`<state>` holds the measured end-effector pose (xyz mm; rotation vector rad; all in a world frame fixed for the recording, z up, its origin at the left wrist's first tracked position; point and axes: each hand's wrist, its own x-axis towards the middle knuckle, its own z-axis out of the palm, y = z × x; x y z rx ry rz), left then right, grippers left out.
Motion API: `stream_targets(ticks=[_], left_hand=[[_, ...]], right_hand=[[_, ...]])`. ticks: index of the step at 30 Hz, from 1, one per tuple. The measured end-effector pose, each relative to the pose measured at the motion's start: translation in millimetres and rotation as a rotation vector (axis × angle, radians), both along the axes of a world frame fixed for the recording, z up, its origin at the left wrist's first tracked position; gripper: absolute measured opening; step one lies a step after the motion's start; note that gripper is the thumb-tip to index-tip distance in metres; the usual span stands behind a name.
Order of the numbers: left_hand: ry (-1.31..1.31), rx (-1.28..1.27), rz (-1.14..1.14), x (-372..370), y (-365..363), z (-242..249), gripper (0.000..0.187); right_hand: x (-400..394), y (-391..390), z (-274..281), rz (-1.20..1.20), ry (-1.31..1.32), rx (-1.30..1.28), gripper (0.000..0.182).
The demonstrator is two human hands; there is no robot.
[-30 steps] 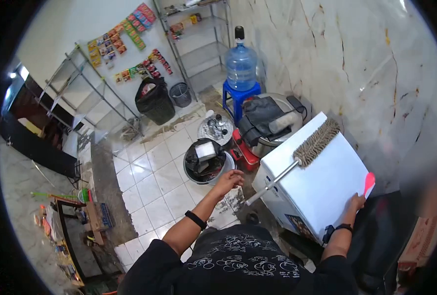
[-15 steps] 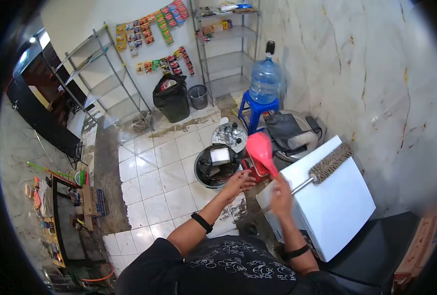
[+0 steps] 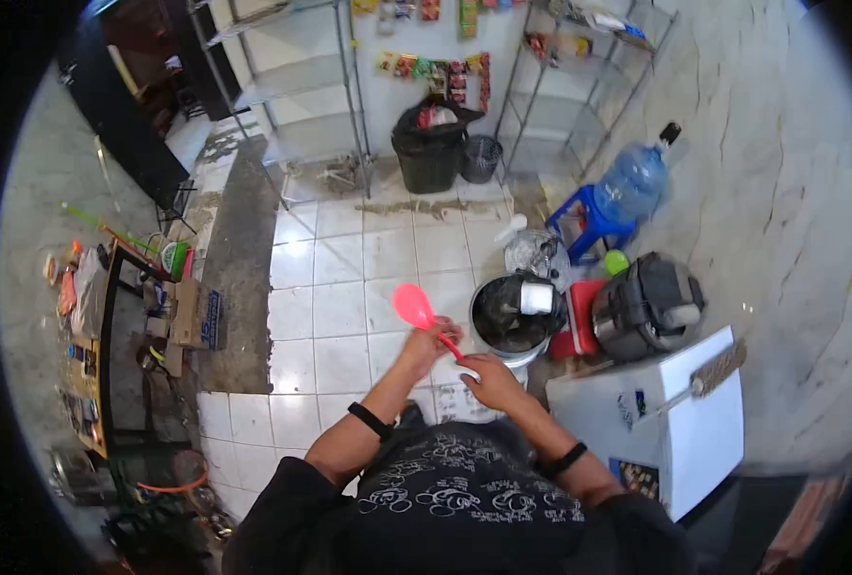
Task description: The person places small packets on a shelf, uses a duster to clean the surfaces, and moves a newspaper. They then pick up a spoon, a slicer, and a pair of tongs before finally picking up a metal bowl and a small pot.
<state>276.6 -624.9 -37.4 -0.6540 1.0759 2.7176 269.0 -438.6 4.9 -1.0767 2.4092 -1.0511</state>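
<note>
A pink serving spoon (image 3: 412, 306) is held in front of me over the tiled floor, its oval bowl pointing up and to the left. My left hand (image 3: 430, 347) has its fingers curled around the spoon's neck, just below the bowl. Farther down, my right hand (image 3: 491, 380) grips the end of the handle. Just beyond my right hand stands a round bucket (image 3: 484, 331) with a black plastic bag (image 3: 510, 295) and a white item (image 3: 537, 298) in it.
A white cabinet-like appliance (image 3: 704, 446) at right bears a bristly brush (image 3: 719, 370). Near it are a dark round appliance (image 3: 648, 311), a red box (image 3: 582, 316) and a blue stool (image 3: 590, 215) under a water jug (image 3: 634, 182). Trash bags (image 3: 428, 163) and metal shelves (image 3: 303, 77) stand behind.
The pink spoon has moved left, away from the white appliance, and my left hand now closes on it too. My view has turned, shifting the room's contents.
</note>
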Motion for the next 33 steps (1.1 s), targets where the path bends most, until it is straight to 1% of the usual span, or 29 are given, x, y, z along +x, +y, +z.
stream_targets(ticks=[2, 3, 4, 5, 6, 7, 8, 10, 11, 14, 16, 17, 19, 21, 22, 24, 26, 27, 28, 29, 30, 32, 33], left_hand=[[-0.009, 0.055, 0.075, 13, -40, -3, 0.019], [-0.022, 0.059, 0.054, 17, -56, -2, 0.019], [-0.061, 0.051, 0.100, 21, -69, 0, 0.019], [-0.100, 0.040, 0.148, 21, -78, 0, 0.020], [-0.112, 0.041, 0.138, 21, -84, -3, 0.020], [-0.114, 0.052, 0.147, 21, -89, -6, 0.020], [-0.117, 0.061, 0.154, 21, -94, -9, 0.020], [-0.089, 0.035, 0.125, 18, -96, -7, 0.023], [-0.105, 0.014, 0.107, 12, -96, -6, 0.024], [-0.134, -0.062, 0.044, -15, -106, -12, 0.028], [-0.102, -0.149, -0.024, -43, -113, -16, 0.031], [-0.076, -0.182, -0.055, -59, -118, -20, 0.034], [-0.074, -0.209, -0.108, -100, -124, -23, 0.034], [-0.103, -0.267, -0.214, -147, -131, -23, 0.033], [-0.101, -0.282, -0.242, -175, -133, -26, 0.033], [-0.133, -0.311, -0.318, -233, -130, -30, 0.033], [-0.185, -0.317, -0.407, -295, -122, -21, 0.034], [-0.142, -0.397, -0.542, -327, -116, -16, 0.038], [-0.085, -0.472, -0.681, -360, -110, -14, 0.043], [0.029, -0.491, -0.758, -391, -109, -36, 0.053], [0.114, -0.528, -0.871, -423, -103, -35, 0.059], [0.104, -0.590, -0.849, -473, -91, -40, 0.059], [0.109, -0.659, -0.927, -499, -88, -38, 0.055]], right_hand=[[4, -30, 4, 0.119, 0.013, 0.050, 0.021], [1, -46, 1, 0.176, 0.013, 0.037, 0.019], [1, -55, -1, 0.160, 0.001, 0.039, 0.019], [-2, -63, -2, 0.144, -0.086, 0.101, 0.020], [-7, -72, 2, 0.131, -0.172, 0.163, 0.021], [-13, -81, -3, 0.147, -0.153, 0.162, 0.025], [-19, -89, -6, 0.138, -0.165, 0.159, 0.025], [-31, -106, -13, 0.111, -0.227, 0.105, 0.030], [-38, -115, -18, 0.116, -0.167, 0.102, 0.032], [-68, -140, -21, 0.131, -0.240, 0.154, 0.034], [-93, -154, -31, 0.109, -0.233, 0.106, 0.031], [-109, -158, -36, 0.113, -0.244, 0.111, 0.029], [-143, -165, -45, 0.091, -0.261, 0.100, 0.027], [-179, -168, -54, 0.006, -0.219, -0.049, 0.021], [-203, -170, -55, -0.021, -0.218, -0.065, 0.021], [-252, -169, -54, -0.096, -0.320, -0.011, 0.022], [-299, -164, -80, -0.196, -0.366, -0.035, 0.021], [-319, -160, -100, -0.270, -0.378, -0.068, 0.019], [-344, -154, -100, -0.348, -0.380, -0.100, 0.018], [-368, -142, -99, -0.393, -0.448, -0.129, 0.014], [-386, -129, -99, -0.468, -0.436, -0.246, 0.013], [-419, -107, -104, -0.677, -0.359, -0.114, 0.013], [-432, -95, -112, -0.760, -0.357, -0.087, 0.012]])
